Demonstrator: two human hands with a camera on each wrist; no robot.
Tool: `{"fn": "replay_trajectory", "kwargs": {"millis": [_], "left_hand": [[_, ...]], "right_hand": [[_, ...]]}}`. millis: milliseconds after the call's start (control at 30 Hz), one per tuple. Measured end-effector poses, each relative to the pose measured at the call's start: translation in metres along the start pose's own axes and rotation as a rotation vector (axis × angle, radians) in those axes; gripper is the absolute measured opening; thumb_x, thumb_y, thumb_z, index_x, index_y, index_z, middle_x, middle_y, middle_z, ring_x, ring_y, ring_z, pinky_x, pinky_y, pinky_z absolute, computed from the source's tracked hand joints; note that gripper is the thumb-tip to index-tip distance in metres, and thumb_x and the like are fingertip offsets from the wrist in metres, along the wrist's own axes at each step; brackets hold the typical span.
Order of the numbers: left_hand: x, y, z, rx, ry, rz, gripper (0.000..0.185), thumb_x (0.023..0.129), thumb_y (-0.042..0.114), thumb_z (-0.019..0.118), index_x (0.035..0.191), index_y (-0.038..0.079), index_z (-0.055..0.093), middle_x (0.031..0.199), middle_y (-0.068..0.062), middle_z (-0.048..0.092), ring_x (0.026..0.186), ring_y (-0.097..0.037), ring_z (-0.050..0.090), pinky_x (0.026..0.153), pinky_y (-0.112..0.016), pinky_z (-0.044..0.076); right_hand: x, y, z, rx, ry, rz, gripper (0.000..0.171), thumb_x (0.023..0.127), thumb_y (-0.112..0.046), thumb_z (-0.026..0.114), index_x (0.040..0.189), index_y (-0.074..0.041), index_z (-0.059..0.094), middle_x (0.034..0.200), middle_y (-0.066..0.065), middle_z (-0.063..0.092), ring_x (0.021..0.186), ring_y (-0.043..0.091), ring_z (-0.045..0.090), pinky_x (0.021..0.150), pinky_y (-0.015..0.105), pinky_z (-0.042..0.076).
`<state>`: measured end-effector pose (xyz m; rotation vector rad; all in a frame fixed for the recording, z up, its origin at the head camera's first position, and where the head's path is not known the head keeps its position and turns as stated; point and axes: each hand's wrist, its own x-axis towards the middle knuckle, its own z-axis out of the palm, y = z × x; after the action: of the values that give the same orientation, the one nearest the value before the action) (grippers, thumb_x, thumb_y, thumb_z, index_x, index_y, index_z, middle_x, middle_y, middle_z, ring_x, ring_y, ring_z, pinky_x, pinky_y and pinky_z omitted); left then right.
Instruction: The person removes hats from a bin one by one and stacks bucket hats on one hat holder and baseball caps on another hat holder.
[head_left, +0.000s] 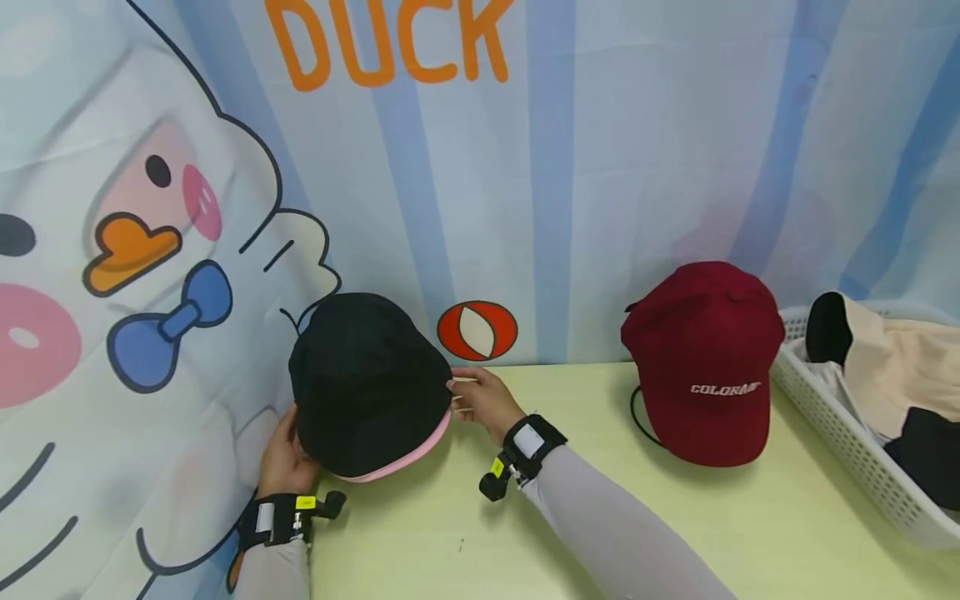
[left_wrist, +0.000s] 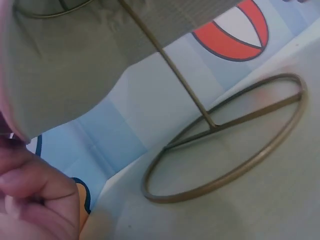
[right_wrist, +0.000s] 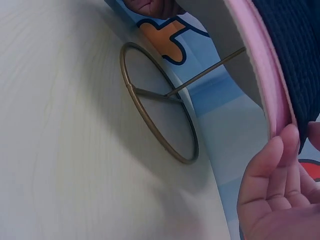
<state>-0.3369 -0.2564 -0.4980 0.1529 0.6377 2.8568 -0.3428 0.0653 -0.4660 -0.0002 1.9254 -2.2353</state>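
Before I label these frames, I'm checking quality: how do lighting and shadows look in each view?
Head: bright, fairly even light, though the black hat shows little surface detail; left wrist: dimmer and hazier, the wire stand legible; right wrist: a soft shadow across the table beside that stand.

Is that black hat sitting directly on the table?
No, the left wrist view shows a metal stand rising from the table up under the black hat.
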Motion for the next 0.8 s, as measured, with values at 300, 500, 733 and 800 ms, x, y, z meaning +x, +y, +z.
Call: {"fn": "replay_trajectory", "kwargs": {"millis": [300, 500, 733, 800], "left_hand": [[-0.004, 0.007, 0.012, 0.08, 0.201, 0.144, 0.037, 0.111, 0.019, 0.034, 0.082, 0.005, 0.054, 0.06, 0.002, 0.027, 0.05, -0.012, 0.015, 0.058, -0.022, -0.002], [-0.004, 0.006, 0.023, 0.22, 0.389, 0.246, 0.032, 0.108, 0.015, 0.041, 0.08, 0.007, 0.053, 0.054, 0.002, 0.032, 0.046, -0.012, 0.015, 0.054, -0.025, 0.001], [-0.004, 0.0, 0.037, 0.432, 0.52, 0.449, 0.029, 0.104, 0.009, 0.05, 0.075, 0.006, 0.053, 0.05, 0.004, 0.034, 0.037, -0.009, 0.027, 0.045, -0.029, 0.009], [-0.003, -0.002, 0.041, 0.459, 0.495, 0.51, 0.027, 0.103, 0.006, 0.05, 0.076, 0.005, 0.054, 0.049, 0.004, 0.033, 0.037, -0.009, 0.026, 0.046, -0.031, 0.007]], "right_hand": [[-0.007, -0.004, -0.004, -0.006, 0.033, 0.002, 0.04, 0.098, -0.02, 0.062, 0.136, -0.008, 0.059, 0.111, 0.009, 0.066, 0.085, 0.018, 0.064, 0.074, 0.026, 0.057], [-0.013, -0.002, -0.007, 0.004, 0.032, -0.025, 0.04, 0.098, -0.02, 0.06, 0.136, -0.005, 0.058, 0.108, 0.009, 0.066, 0.081, 0.015, 0.062, 0.07, 0.023, 0.055], [-0.024, -0.002, -0.012, 0.038, -0.005, -0.065, 0.036, 0.099, -0.017, 0.058, 0.132, -0.002, 0.061, 0.103, 0.005, 0.064, 0.08, 0.013, 0.061, 0.069, 0.022, 0.054], [-0.027, -0.002, -0.014, 0.045, -0.014, -0.068, 0.036, 0.1, -0.017, 0.057, 0.132, -0.001, 0.06, 0.104, 0.006, 0.064, 0.08, 0.014, 0.061, 0.07, 0.023, 0.053]]}}
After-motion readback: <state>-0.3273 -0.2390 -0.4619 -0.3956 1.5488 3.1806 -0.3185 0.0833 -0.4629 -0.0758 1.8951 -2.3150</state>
